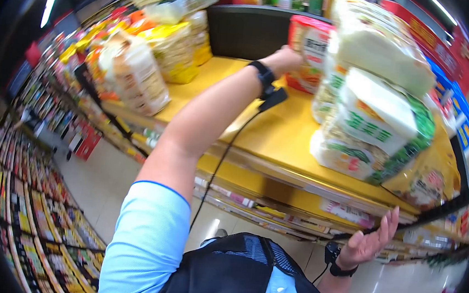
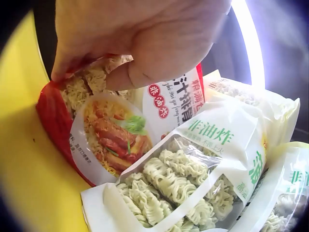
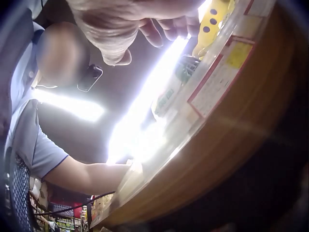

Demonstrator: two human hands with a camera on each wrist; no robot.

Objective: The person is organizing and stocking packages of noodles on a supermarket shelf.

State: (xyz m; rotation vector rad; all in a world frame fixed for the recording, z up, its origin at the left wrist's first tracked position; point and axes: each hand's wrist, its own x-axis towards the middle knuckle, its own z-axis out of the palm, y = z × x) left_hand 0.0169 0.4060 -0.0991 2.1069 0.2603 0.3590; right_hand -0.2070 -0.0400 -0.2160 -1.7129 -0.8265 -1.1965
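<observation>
My left hand (image 1: 285, 61) reaches far over the yellow shelf and grips a red and white noodle pack (image 1: 309, 53) standing at the back. In the left wrist view, the thumb and a finger of that left hand (image 2: 140, 38) close over the pack's upper side. Its front (image 2: 116, 140) shows a picture of ribs on noodles; the other fingers are hidden. White and green noodle packs (image 2: 183, 188) lie right beside it. My right hand (image 1: 373, 240) is held low in front of the shelf edge, fingers extended, holding nothing. The right wrist view shows that hand (image 3: 130, 29) near the price-tag strip (image 3: 217, 79).
White and green noodle packs (image 1: 377, 119) are stacked on the shelf's right, beside a yellow bag (image 1: 430, 178). More noodle packs (image 1: 135, 72) stand at the left. A black back panel (image 1: 249, 32) closes the shelf behind. A cable (image 1: 219, 167) hangs from the left wrist.
</observation>
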